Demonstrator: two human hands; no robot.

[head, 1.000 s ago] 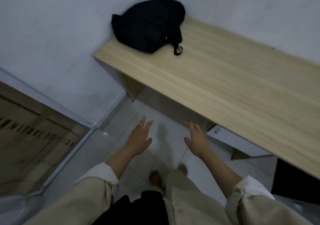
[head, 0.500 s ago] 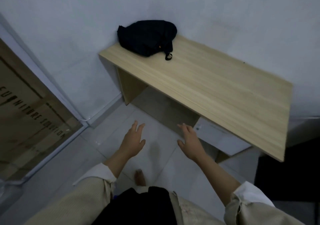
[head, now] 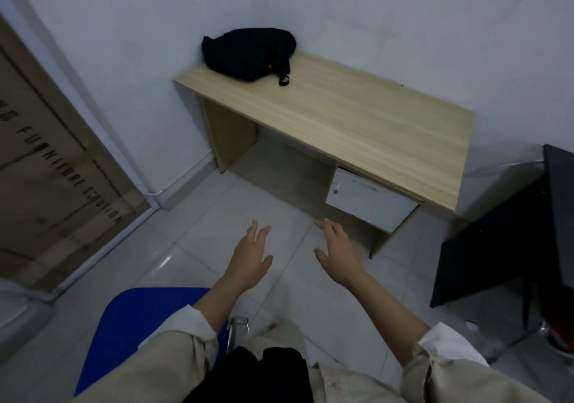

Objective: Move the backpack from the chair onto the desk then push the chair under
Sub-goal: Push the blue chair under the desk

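Note:
A black backpack (head: 248, 53) lies on the far left corner of the light wooden desk (head: 357, 123), against the white wall, with a strap loop hanging toward the middle of the top. A blue chair seat (head: 139, 334) shows at the bottom left, partly hidden under my left sleeve, with a chrome leg beside it. My left hand (head: 251, 256) and my right hand (head: 338, 253) hover open and empty over the tiled floor, well short of the desk.
A white drawer unit (head: 369, 200) sits under the desk's right side; the knee space to its left is open. A black piece of furniture (head: 512, 247) stands at the right. A brown cardboard-covered panel (head: 46, 185) lines the left wall.
The view has pulled back from the desk, which now looks smaller and farther. The blue chair seat has come into view at the bottom left. Both hands stay open and empty.

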